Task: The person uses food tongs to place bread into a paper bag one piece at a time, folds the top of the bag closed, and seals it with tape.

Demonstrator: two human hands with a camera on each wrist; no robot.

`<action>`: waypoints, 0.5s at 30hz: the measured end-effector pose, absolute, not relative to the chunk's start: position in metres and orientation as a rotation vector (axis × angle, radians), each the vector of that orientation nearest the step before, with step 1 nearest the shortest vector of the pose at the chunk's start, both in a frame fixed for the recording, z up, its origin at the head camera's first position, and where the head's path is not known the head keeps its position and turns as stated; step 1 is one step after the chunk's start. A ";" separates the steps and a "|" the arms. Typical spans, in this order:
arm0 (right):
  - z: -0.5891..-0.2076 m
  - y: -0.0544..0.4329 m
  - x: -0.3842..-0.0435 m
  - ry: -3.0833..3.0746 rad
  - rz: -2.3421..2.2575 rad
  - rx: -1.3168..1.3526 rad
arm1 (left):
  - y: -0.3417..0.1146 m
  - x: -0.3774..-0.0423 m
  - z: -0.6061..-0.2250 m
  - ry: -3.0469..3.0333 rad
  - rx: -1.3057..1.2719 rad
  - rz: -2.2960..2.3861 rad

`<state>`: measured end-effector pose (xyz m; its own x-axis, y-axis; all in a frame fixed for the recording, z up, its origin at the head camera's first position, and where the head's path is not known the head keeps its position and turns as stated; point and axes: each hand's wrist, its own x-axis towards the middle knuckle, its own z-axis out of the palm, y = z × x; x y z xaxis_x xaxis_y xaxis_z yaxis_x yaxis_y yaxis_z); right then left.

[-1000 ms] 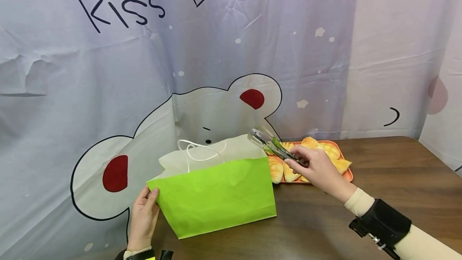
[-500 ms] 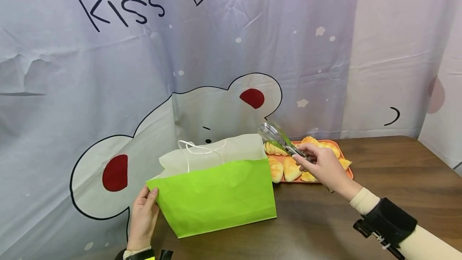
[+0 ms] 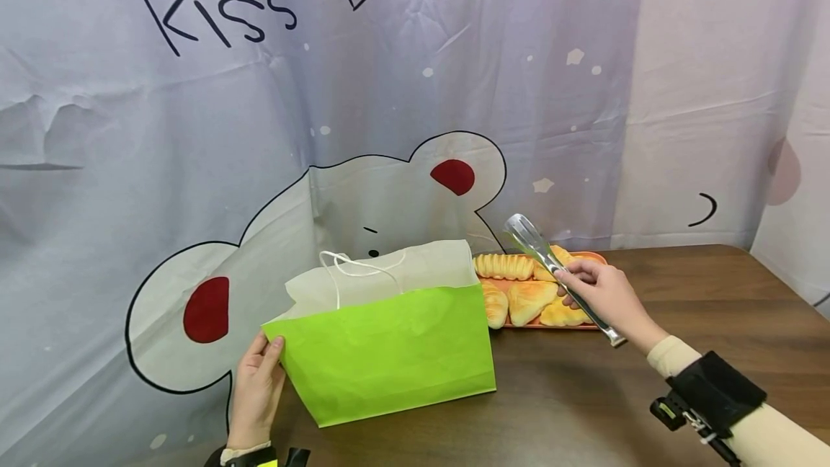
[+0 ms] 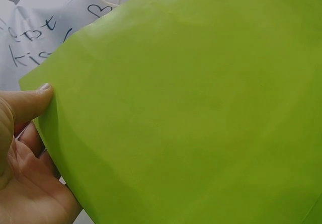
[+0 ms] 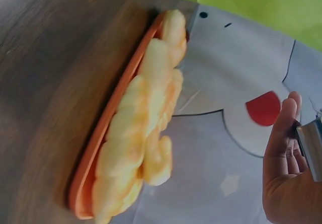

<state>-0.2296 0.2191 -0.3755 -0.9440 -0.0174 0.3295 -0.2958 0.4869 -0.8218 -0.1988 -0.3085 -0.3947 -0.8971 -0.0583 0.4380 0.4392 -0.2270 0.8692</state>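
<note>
A bright green paper bag (image 3: pixel 389 359) with a pale inside and white cord handles (image 3: pixel 337 279) leans on the table. My left hand (image 3: pixel 256 391) pinches its upper left edge; in the left wrist view the thumb (image 4: pixel 32 103) lies on the front face. My right hand (image 3: pixel 606 298) holds metal tongs (image 3: pixel 534 236) by the middle, heads pointing up and left, nothing visible between them. Below and behind the tongs, an orange tray (image 3: pixel 506 285) bears several bread pieces (image 3: pixel 528 301), partly hidden by the bag and the hand. The bag's contents are hidden.
The brown wooden table (image 3: pixel 707 308) stretches to the right of the tray. Behind it hangs a printed cloth backdrop (image 3: pixel 551 92) with a bear drawing and lettering. The bag stands close against the tray's left end.
My right hand has moved right with the tongs, away from the bag's opening and over the tray, and the tongs have tilted steeper. The left hand and bag have hardly moved.
</note>
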 end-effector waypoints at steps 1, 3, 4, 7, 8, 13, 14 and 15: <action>-0.377 0.222 -0.230 -2.461 1.449 0.254 | -0.308 -0.199 -0.395 -1.711 -0.455 -2.190; -0.381 0.229 -0.232 -2.468 1.459 0.229 | -0.308 -0.199 -0.395 -1.711 -0.458 -2.192; -0.382 0.232 -0.233 -2.473 1.462 0.216 | -0.308 -0.199 -0.395 -1.712 -0.459 -2.192; -0.387 0.241 -0.234 -2.478 1.503 0.171 | -0.308 -0.199 -0.395 -1.712 -0.462 -2.190; -0.389 0.244 -0.235 -2.478 1.524 0.151 | -0.308 -0.198 -0.395 -1.714 -0.462 -2.189; -0.396 0.256 -0.235 -2.463 1.677 0.054 | -0.308 -0.198 -0.395 -1.721 -0.458 -2.182; -0.397 0.258 -0.235 -2.460 1.705 0.034 | -0.308 -0.198 -0.395 -1.721 -0.457 -2.182; -0.399 0.260 -0.235 -2.453 1.735 0.023 | -0.308 -0.199 -0.394 -1.723 -0.454 -2.182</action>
